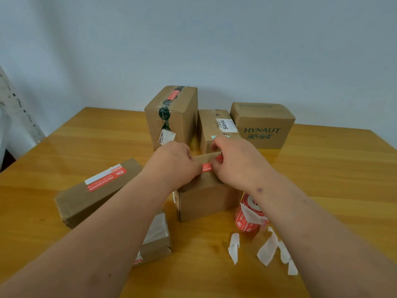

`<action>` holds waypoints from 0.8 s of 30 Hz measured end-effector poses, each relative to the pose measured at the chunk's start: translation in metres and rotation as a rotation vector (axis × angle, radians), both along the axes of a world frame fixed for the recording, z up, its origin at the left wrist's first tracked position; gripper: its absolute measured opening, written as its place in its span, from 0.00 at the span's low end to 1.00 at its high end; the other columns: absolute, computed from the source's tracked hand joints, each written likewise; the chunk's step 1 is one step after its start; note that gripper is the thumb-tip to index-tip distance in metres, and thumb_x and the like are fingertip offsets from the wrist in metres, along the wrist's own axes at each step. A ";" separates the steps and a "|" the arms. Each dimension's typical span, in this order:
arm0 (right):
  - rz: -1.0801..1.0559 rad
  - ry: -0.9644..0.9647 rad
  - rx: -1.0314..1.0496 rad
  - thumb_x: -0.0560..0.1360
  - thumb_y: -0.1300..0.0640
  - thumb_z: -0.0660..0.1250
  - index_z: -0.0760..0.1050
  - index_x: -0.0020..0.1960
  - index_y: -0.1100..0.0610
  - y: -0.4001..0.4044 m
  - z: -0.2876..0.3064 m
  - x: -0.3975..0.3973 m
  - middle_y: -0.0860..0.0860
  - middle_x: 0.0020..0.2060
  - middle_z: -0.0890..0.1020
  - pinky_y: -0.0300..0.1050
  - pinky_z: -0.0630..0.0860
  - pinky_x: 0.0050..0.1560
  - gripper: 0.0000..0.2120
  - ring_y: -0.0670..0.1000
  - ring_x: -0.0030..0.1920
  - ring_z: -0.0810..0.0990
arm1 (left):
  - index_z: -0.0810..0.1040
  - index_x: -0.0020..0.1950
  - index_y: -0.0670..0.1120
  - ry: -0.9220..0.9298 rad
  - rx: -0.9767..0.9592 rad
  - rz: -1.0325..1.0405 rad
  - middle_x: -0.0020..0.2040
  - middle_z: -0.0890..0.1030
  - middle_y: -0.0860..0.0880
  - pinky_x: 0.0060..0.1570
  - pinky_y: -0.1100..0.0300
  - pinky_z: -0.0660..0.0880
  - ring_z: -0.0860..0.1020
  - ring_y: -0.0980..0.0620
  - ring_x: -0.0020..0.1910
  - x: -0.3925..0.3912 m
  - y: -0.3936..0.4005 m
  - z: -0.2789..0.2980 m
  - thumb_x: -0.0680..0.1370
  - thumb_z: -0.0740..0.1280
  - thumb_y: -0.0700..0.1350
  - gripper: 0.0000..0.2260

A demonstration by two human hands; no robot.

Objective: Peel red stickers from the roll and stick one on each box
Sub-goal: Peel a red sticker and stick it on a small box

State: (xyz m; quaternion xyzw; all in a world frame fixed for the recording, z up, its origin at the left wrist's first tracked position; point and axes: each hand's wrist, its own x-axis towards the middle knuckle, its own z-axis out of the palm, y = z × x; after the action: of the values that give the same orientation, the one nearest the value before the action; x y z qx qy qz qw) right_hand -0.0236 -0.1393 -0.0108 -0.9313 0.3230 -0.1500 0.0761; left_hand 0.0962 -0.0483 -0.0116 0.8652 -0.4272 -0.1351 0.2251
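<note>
Both hands rest on top of a small brown box [206, 201] in the middle of the table. A red sticker [207, 167] lies across its top between them. My left hand [174, 162] presses the sticker's left end and my right hand [233, 161] holds its right end, which curls up. The red sticker roll [247, 218] stands just right of this box, under my right forearm. A long flat box [94, 192] at the left carries a red sticker [107, 179]. The tall box [171, 117] behind has a red sticker [173, 95] on top.
Two more boxes stand at the back: one with a white label [217, 130] and one printed HYNAUT [264, 125]. A small box [155, 239] lies under my left forearm. White backing strips [266, 248] are scattered near the roll. The wooden table [322, 168] meets a pale wall.
</note>
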 end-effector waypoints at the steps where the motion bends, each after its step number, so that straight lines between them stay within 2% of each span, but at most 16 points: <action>1: -0.001 0.003 -0.019 0.74 0.51 0.64 0.71 0.59 0.49 0.000 0.002 0.000 0.52 0.56 0.76 0.47 0.75 0.48 0.13 0.53 0.53 0.74 | 0.79 0.42 0.46 -0.025 0.003 -0.004 0.40 0.81 0.47 0.43 0.53 0.81 0.80 0.50 0.41 -0.001 0.000 0.000 0.72 0.69 0.51 0.08; 4: -0.068 0.029 0.013 0.71 0.47 0.67 0.68 0.64 0.48 -0.003 0.008 -0.003 0.50 0.57 0.69 0.45 0.73 0.47 0.23 0.51 0.54 0.71 | 0.76 0.42 0.48 -0.077 -0.006 -0.004 0.41 0.78 0.49 0.39 0.56 0.79 0.77 0.52 0.40 -0.003 0.002 0.000 0.73 0.69 0.51 0.07; 7: -0.160 -0.011 0.155 0.67 0.46 0.71 0.64 0.69 0.47 -0.010 0.008 -0.007 0.50 0.61 0.66 0.44 0.71 0.49 0.32 0.52 0.60 0.69 | 0.71 0.45 0.50 -0.074 -0.073 0.011 0.42 0.75 0.51 0.34 0.59 0.72 0.74 0.53 0.39 0.000 0.006 0.000 0.72 0.70 0.51 0.10; 10: -0.188 -0.107 0.378 0.68 0.48 0.71 0.62 0.71 0.49 -0.012 0.004 -0.003 0.52 0.66 0.66 0.39 0.68 0.43 0.34 0.50 0.57 0.69 | 0.70 0.51 0.50 0.082 -0.177 0.029 0.44 0.77 0.50 0.38 0.56 0.77 0.76 0.52 0.41 0.000 0.008 -0.006 0.73 0.71 0.48 0.12; 13: -0.209 -0.141 0.476 0.67 0.44 0.71 0.65 0.70 0.51 -0.008 -0.001 0.005 0.51 0.62 0.71 0.41 0.68 0.42 0.34 0.48 0.53 0.70 | 0.69 0.55 0.50 0.263 -0.265 0.083 0.44 0.77 0.50 0.38 0.57 0.77 0.76 0.53 0.41 -0.006 0.005 -0.011 0.74 0.71 0.50 0.15; 15: -0.227 -0.131 0.499 0.68 0.45 0.71 0.68 0.65 0.51 -0.008 -0.001 0.007 0.49 0.55 0.74 0.43 0.71 0.43 0.28 0.49 0.51 0.73 | 0.70 0.57 0.50 0.351 -0.294 0.118 0.44 0.75 0.51 0.35 0.60 0.73 0.75 0.55 0.41 -0.008 0.002 -0.013 0.74 0.72 0.51 0.16; 18: -0.256 -0.177 0.516 0.72 0.57 0.66 0.73 0.59 0.51 -0.016 0.000 0.004 0.50 0.55 0.77 0.47 0.76 0.51 0.15 0.50 0.52 0.76 | 0.71 0.59 0.50 0.453 -0.317 0.137 0.47 0.75 0.51 0.34 0.61 0.73 0.75 0.53 0.43 -0.003 0.002 -0.015 0.76 0.70 0.45 0.14; 20: -0.265 -0.204 0.538 0.74 0.61 0.62 0.75 0.57 0.51 -0.020 0.000 0.000 0.51 0.55 0.77 0.48 0.75 0.52 0.14 0.52 0.54 0.76 | 0.72 0.61 0.50 0.499 -0.344 0.129 0.49 0.76 0.52 0.37 0.60 0.75 0.76 0.53 0.46 0.001 0.003 -0.018 0.79 0.66 0.41 0.12; 22: -0.224 -0.193 0.561 0.75 0.58 0.63 0.75 0.59 0.50 -0.019 -0.001 -0.004 0.50 0.55 0.78 0.48 0.75 0.52 0.13 0.51 0.55 0.76 | 0.71 0.63 0.50 0.545 -0.371 0.117 0.51 0.77 0.53 0.42 0.58 0.77 0.76 0.53 0.48 0.003 0.005 -0.020 0.80 0.63 0.41 0.12; 24: -0.170 -0.149 0.542 0.75 0.53 0.66 0.74 0.63 0.50 -0.016 -0.002 -0.007 0.47 0.55 0.77 0.43 0.72 0.52 0.16 0.48 0.55 0.75 | 0.71 0.63 0.52 0.544 -0.363 0.088 0.53 0.76 0.53 0.46 0.56 0.78 0.76 0.53 0.50 0.003 0.007 -0.023 0.80 0.64 0.43 0.12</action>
State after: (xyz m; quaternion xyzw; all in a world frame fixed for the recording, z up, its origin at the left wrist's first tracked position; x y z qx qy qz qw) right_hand -0.0308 -0.1555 -0.0131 -0.8330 0.4218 -0.1319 0.3329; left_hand 0.0997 -0.0410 -0.0345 0.7608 -0.3307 -0.2731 0.4870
